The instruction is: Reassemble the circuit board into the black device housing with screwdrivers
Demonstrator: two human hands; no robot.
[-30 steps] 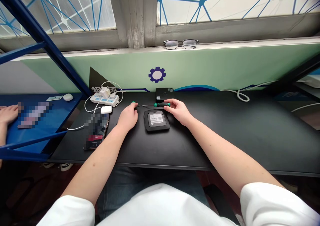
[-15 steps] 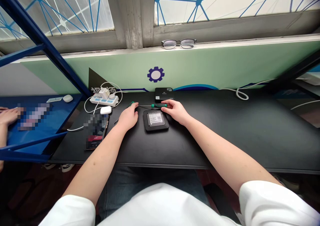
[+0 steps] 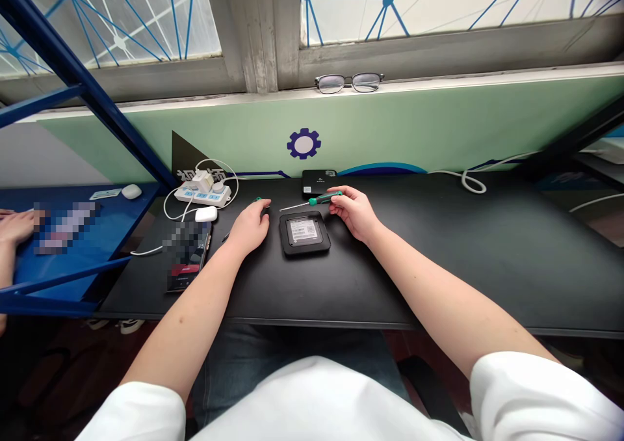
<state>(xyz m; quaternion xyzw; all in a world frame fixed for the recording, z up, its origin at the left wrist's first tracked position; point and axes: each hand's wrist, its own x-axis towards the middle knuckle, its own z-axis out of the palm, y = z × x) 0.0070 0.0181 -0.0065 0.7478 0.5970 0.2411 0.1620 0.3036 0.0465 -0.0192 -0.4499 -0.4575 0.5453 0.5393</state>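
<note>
A black square device (image 3: pixel 305 233) with a grey label lies on the black desk (image 3: pixel 439 259) in front of me. My right hand (image 3: pixel 355 212) is closed round the green handle of a screwdriver (image 3: pixel 316 200), lifted slightly, its thin shaft pointing left above the device. My left hand (image 3: pixel 251 225) rests curled on the desk just left of the device, over a second green-tipped tool (image 3: pixel 259 200); whether it grips it I cannot make out.
A small black box (image 3: pixel 319 182) sits behind the device. A white power strip (image 3: pixel 203 195) with plugs and cables, a white earbud case (image 3: pixel 206 214) and a phone (image 3: pixel 188 255) lie left. Glasses (image 3: pixel 349 82) rest on the sill. Another person's hand (image 3: pixel 14 226) shows far left.
My right hand has picked the screwdriver up off the desk and drawn it right, tilting the handle upward. My left hand has stayed in place.
</note>
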